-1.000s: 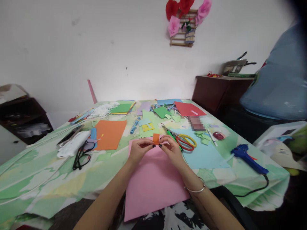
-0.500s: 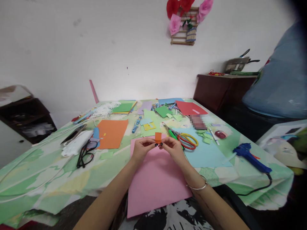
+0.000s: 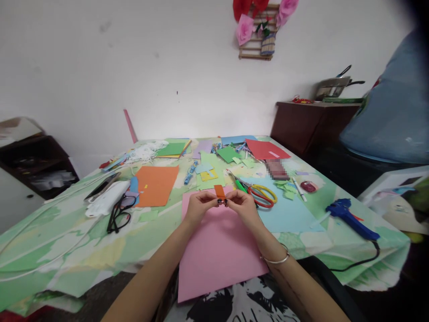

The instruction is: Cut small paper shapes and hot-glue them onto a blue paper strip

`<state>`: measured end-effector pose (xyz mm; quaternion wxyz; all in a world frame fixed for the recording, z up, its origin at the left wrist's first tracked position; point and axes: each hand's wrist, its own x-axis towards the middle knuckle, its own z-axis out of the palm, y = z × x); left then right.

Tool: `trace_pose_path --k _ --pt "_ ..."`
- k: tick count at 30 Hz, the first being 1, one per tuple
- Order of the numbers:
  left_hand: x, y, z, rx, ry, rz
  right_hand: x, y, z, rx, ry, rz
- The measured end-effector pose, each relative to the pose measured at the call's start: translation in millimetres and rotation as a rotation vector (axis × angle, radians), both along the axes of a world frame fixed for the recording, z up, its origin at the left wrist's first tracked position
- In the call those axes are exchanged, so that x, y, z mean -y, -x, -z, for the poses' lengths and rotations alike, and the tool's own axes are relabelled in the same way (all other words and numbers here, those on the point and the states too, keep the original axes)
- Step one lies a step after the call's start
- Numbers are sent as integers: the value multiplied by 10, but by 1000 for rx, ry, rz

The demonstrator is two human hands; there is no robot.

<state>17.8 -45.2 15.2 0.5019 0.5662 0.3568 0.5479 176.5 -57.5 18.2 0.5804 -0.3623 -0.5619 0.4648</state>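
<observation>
Poking upward, a small orange paper piece [image 3: 219, 191] is pinched by the left hand [image 3: 200, 206] and right hand [image 3: 243, 206], above the far part of a pink sheet [image 3: 221, 255] that overhangs the table's near edge. A green-and-white patterned tablecloth [image 3: 144, 241] carries scissors [image 3: 263, 195], black glasses [image 3: 117, 217], an orange sheet [image 3: 157, 185] and a blue glue gun [image 3: 351, 219]. Beyond, a dark red cabinet [image 3: 301, 123] stands against a white wall [image 3: 167, 58], with a pot [image 3: 331, 87] on top.

Cloth-covered table [image 3: 144, 243]; directly on top: orange sheet [image 3: 159, 185], light-blue sheet [image 3: 284, 219], light-green scrap [image 3: 148, 216], white pen [image 3: 299, 189], blue glue gun [image 3: 353, 222]
</observation>
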Motion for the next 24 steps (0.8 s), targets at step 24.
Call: trace_pose_path --k 24 --pt "16 -30 -11 -21 12 -10 -18 10 49 68 -16 16"
